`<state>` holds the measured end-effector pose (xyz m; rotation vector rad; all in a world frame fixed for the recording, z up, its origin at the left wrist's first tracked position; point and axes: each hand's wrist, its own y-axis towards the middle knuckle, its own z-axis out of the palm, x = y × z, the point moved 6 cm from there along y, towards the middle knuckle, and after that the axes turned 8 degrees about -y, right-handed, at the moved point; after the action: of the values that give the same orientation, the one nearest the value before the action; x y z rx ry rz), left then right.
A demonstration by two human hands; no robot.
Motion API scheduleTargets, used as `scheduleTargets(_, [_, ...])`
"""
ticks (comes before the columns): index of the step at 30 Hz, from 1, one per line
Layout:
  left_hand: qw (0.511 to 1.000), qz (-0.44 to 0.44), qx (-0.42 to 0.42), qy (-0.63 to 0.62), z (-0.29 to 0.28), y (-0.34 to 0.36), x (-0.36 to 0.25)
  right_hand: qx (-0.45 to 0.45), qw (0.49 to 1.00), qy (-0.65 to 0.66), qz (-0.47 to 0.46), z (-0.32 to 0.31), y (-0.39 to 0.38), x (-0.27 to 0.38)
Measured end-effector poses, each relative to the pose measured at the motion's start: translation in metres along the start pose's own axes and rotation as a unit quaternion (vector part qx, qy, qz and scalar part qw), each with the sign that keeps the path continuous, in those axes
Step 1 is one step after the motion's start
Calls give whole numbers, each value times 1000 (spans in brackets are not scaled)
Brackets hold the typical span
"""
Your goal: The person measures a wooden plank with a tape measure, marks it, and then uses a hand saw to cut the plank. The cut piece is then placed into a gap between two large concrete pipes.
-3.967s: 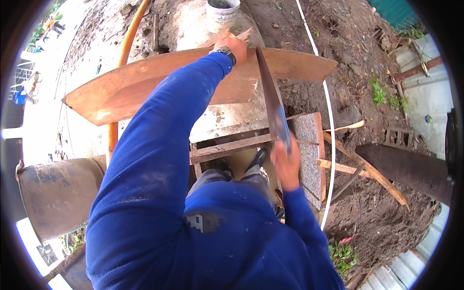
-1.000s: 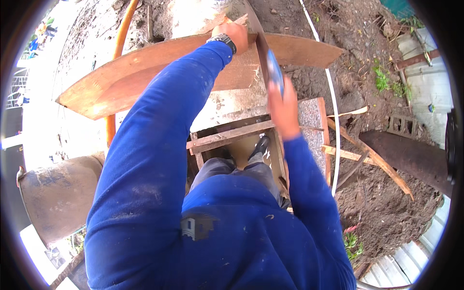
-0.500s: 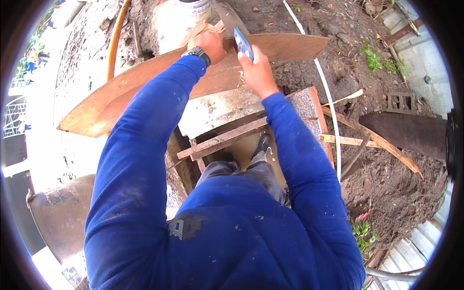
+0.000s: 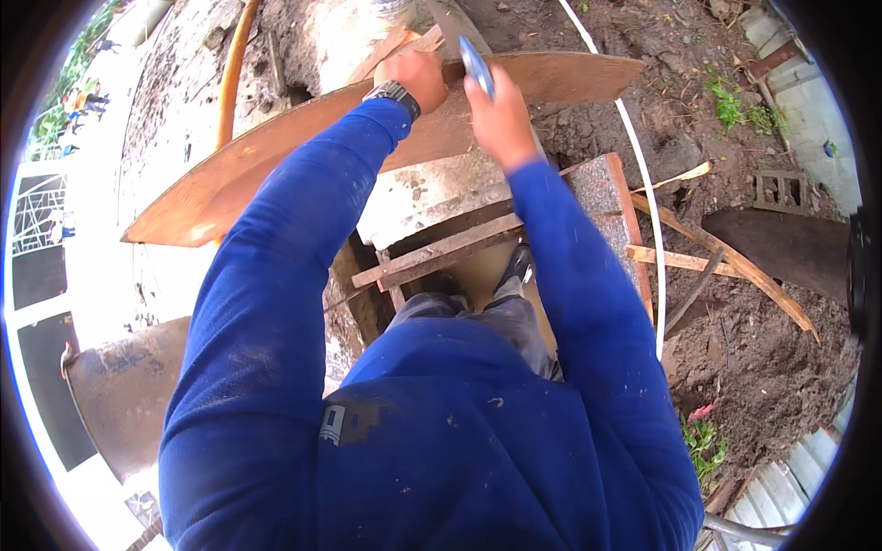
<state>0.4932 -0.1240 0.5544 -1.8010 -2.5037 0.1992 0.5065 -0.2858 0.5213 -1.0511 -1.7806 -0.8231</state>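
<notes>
A long, thin brown wooden board lies across in front of me, its far edge curved by the lens. My left hand, with a dark watch on its wrist, is closed over the board's far edge. Rough wooden pieces are just beyond it. To its right, my right hand is wrapped round the blue handle of a handsaw. The grey saw blade points away from me past the board's far edge. Where its teeth meet the wood cannot be made out.
A narrow wooden strip spans a muddy-water pit around my legs. Right of it are a concrete slab, a white pipe, loose timber and a hollow block. A rusty drum stands at left.
The whole view has shifted slightly right and up. My right hand and the saw have moved a little, and the handle appears narrower. My left hand stays on the board's edge.
</notes>
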Motion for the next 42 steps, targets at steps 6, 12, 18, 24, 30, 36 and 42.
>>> scheduleTargets(6, [1000,1,0,-9,-6,18,15,18,999,-30,-11,-20,-74,-6])
scheduleTargets(12, [1000,-5,1,5,1,36,24,96,975,102,173,-96,-258,-12])
scheduleTargets(18, [1000,9,1,-25,-13,-7,-1,-2,1000,-7,0,-14,-43,5])
scheduleTargets(24, [1000,3,2,-17,-6,11,15,21,999,34,35,-8,-53,-8])
scheduleTargets(30, [1000,-2,18,-14,3,37,27,89,979,99,157,-87,-256,-31])
scheduleTargets(36, [1000,6,-1,-29,3,6,14,0,1000,7,-9,-10,-62,-13])
scheduleTargets(42, [999,19,-35,-32,-2,-7,11,-6,999,45,5,35,58,-9])
